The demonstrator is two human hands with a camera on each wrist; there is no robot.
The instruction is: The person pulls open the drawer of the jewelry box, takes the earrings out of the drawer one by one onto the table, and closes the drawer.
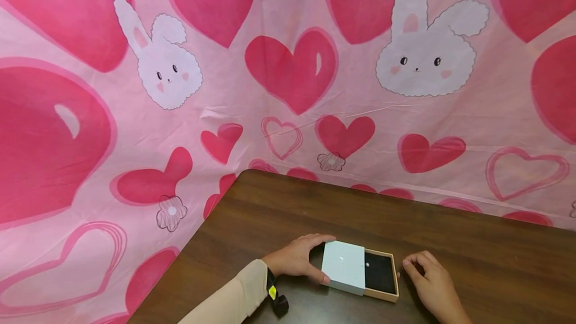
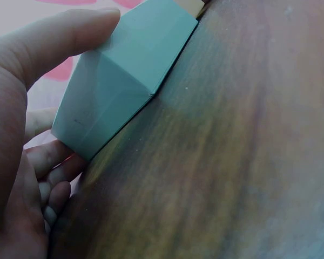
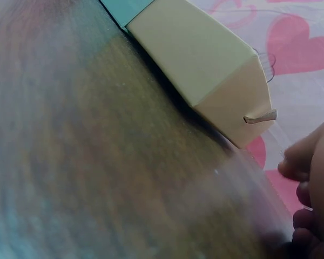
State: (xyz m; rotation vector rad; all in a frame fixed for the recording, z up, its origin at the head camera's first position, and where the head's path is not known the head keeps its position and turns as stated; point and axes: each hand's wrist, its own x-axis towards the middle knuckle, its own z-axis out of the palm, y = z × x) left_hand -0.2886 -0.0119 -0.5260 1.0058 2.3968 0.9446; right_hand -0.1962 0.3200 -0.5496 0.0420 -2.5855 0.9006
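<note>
A pale blue sliding gift box lies on the table, its sleeve (image 1: 343, 265) on the left. From the sleeve's right end a tan drawer (image 1: 380, 295) sticks out partway. Black lining (image 1: 379, 274) fills the drawer, with a small shiny white bead-like piece (image 1: 367, 265) by the sleeve's edge. My left hand (image 1: 298, 258) grips the sleeve's left end, thumb (image 2: 89, 29) on the near side and fingers toward the far side. To the right of the drawer, my right hand (image 1: 429, 281) holds nothing, its fingers loosely bent, a little apart from the short ribbon tab (image 3: 260, 116) on the drawer's end.
The box stands on a dark brown wooden table (image 1: 279, 214). Behind and to the left hangs a pink cloth (image 1: 288, 9) with hearts and rabbit faces, meeting the table's far edge. A black strap with a small device (image 1: 280, 304) sits on my left wrist.
</note>
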